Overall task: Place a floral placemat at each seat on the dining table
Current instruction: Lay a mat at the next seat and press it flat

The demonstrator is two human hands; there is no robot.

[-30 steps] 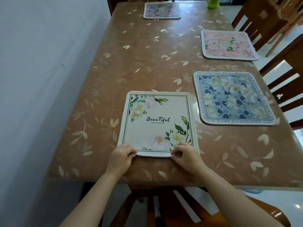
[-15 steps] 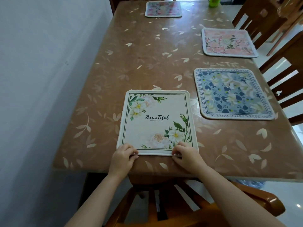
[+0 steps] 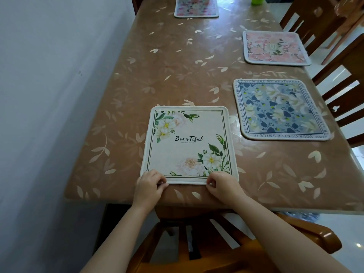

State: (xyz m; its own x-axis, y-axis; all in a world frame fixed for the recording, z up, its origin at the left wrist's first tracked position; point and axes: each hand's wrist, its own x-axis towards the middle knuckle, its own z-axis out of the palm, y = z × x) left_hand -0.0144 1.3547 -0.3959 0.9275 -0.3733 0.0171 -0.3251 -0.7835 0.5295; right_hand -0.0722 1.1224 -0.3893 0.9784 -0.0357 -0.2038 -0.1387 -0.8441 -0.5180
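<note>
Starting from the left edge, a plain pale wall [image 3: 49, 95] runs along the left long side of the dining table [image 3: 177, 66]. The tabletop is brown with a pale leaf print and a glossy surface.

Left hand [image 3: 148, 189]: over the near-left corner of the cream placemat [image 3: 187, 146], fingers curled, thumb and fingertips pinching the mat's near edge.

Cream placemat: flat on the table at the near end seat, with its near edge just inside the table's near edge and roughly square to it. It has white and blush flowers top-left and bottom-right, "Beautiful" in the middle and a dark line border.

Right hand [image 3: 222, 187]: on the same near edge, just left of the near-right corner, fingers curled and pinching the mat.

Both forearms come up from the bottom of the view over a near wooden chair [image 3: 236, 253] at this seat, and its slats show below the table edge.

Far end, roughly in line with the cream mat: a dark floral placemat [image 3: 196, 7] lies flat at the opposite end seat, its far side cut by the frame.

Right long side: a blue floral placemat [image 3: 279, 109] with a text border lies flat, near the cream mat but not touching it. Beyond it a pink floral placemat [image 3: 274, 48] lies flat, apart from the blue one.

A green object [image 3: 258, 0] sits at the far edge, cropped, so I can't tell what it is.

Far right: a slat-back chair [image 3: 346, 91] stands beside the blue mat and a second slat-back chair [image 3: 315, 22] beside the pink one.
</note>
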